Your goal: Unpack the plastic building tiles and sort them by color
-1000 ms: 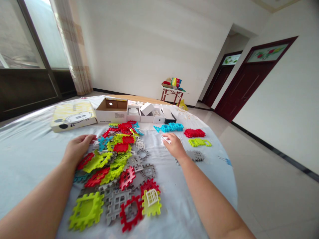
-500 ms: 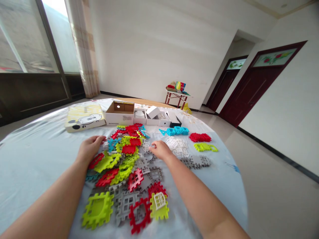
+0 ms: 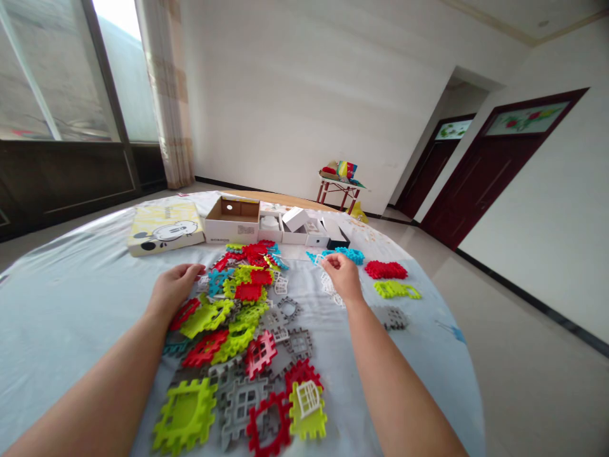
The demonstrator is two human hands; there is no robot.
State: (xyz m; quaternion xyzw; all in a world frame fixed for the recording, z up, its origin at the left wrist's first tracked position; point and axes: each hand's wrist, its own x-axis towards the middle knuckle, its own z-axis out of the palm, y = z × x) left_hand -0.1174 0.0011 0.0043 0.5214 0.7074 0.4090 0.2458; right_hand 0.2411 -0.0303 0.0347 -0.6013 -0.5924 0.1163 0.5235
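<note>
My right hand pinches a small white lattice window piece above a group of similar white window pieces. My left hand rests at the left edge of a mixed pile, its fingers closed beside a blue notched piece. Whatever those fingers hold is too small to make out. Red, green, blue and grey notched building panels fill the pile, among them a green panel, a grey window panel and a red frame. Another white window piece lies on a green panel.
Sorted groups lie at the right: blue pieces, red pieces, green pieces and grey pieces. Along the back stand a yellow cartoon box, an open carton and several small white boxes.
My right hand has moved right, from the middle of the pile to over the white pieces, carrying a white window piece. My left hand has stayed nearly in place.
</note>
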